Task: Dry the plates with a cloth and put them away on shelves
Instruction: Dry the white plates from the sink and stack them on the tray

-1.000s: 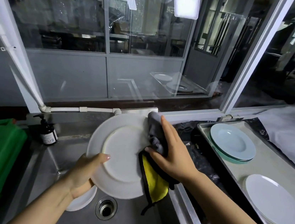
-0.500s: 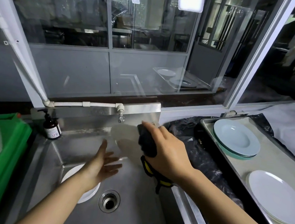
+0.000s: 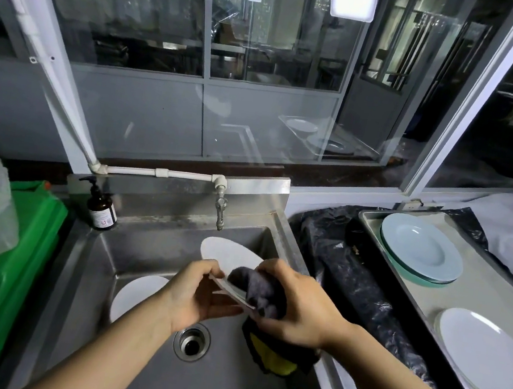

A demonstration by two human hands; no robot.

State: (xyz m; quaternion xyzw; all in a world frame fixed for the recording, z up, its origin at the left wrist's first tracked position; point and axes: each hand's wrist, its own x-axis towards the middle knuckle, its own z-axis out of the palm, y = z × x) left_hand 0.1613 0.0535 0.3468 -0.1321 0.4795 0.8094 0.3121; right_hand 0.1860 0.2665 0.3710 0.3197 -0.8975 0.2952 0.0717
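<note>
The sink [image 3: 152, 246] is brushed stainless steel, dull and water-marked, with a shinier metal drain ring [image 3: 191, 342]. The white plate [image 3: 228, 254] held over it looks like smooth, matt ceramic. The cloth [image 3: 264, 292] is soft, fuzzy grey fabric with a yellow face [image 3: 273, 359]. The soap bottle [image 3: 101, 209] is glossy amber plastic or glass. The tray [image 3: 475, 292] is matt metal, carrying a glossy pale blue plate [image 3: 421, 247]. Crinkled black plastic sheeting [image 3: 352, 270] shines beside it.

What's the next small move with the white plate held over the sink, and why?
Probably sweep the dark grey cloth across the white round plate's face. The left hand grips its near rim, the right hand presses the cloth only at that edge, over the steel sink.
</note>
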